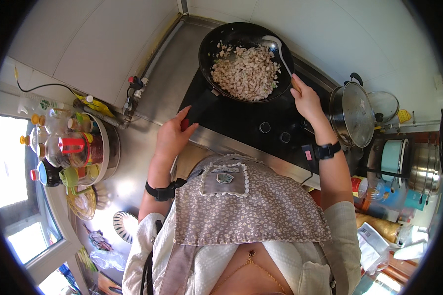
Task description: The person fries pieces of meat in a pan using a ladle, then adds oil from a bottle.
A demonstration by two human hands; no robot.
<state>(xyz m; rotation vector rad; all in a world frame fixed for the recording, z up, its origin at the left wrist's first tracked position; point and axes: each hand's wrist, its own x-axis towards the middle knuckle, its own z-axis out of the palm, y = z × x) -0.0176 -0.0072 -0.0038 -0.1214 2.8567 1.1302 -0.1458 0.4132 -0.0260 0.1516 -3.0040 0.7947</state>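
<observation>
A black wok (206,70) stands on the black glass cooktop (229,118), holding a heap of small pale diced pieces (247,73), possibly meat, with a few green bits. My right hand (306,97) grips the wooden handle of a metal cooking spatula (285,61), whose head rests at the wok's upper right inside wall. At the cooktop's front left corner is my left hand (175,134), fingers curled towards a small red thing (185,124) between thumb and forefinger. Whether it holds that red part or only hovers by it, I cannot tell.
Right of the wok stands a steel pot with a glass lid (358,112), with another glass lid (387,105) behind. A round rack of bottles (105,147) is at left, near a gas pipe with a red-handled valve (134,83). A striped dish (125,225) lies on the left counter.
</observation>
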